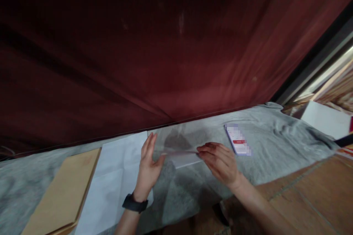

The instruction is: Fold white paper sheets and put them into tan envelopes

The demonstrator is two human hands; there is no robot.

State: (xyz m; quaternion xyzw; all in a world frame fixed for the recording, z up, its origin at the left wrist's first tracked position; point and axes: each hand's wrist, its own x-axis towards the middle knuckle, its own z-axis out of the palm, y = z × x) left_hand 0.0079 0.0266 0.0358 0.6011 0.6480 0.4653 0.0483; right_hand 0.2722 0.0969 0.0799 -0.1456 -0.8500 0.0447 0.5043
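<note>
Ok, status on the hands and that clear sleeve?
Right hand pinches clear sleeve; left hand open against its other edge. Sleeve above grey cloth. White paper beside left hand.

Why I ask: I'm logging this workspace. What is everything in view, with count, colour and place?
curtain: one, dark red, hanging behind and filling the upper part of the view
cloth: one, grey, wrinkled, spread under the items
flat board: one, tan, far left on the cloth
paper sheet: one, white, creased, beside the board
clear plastic sheet: one, transparent, held between both hands
card: one, white with a red label, right of the hands
box: one, white, far right
wooden surface: one, brown, lower right
watch: one, black, on the left wrist
left hand: at the sheet's left edge
right hand: pinching its right edge
</note>
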